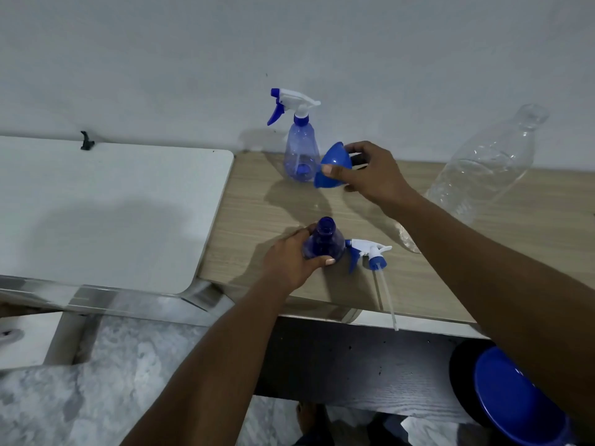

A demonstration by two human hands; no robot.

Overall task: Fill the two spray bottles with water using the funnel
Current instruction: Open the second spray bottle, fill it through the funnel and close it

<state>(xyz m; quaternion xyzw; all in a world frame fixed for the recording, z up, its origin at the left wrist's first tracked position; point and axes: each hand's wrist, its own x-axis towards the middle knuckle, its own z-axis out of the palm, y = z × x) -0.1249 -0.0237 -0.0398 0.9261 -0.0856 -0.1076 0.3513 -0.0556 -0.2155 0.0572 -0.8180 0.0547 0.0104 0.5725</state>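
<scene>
An uncapped blue spray bottle (325, 243) stands on the wooden table (257, 220); my left hand (291, 259) grips its body from the left. Its white-and-blue spray head (368, 252) with a long dip tube lies on the table just to its right. My right hand (370, 173) holds a blue funnel (333, 165) tilted on its side above the table. Right behind the funnel, against the wall, stands a second spray bottle (301, 152) with its trigger head screwed on.
A large clear plastic bottle (483, 169) stands behind my right forearm. A white table (112, 204) adjoins the wooden one on the left. A blue round object (515, 397) sits low at the bottom right. A dark shelf lies below the table edge.
</scene>
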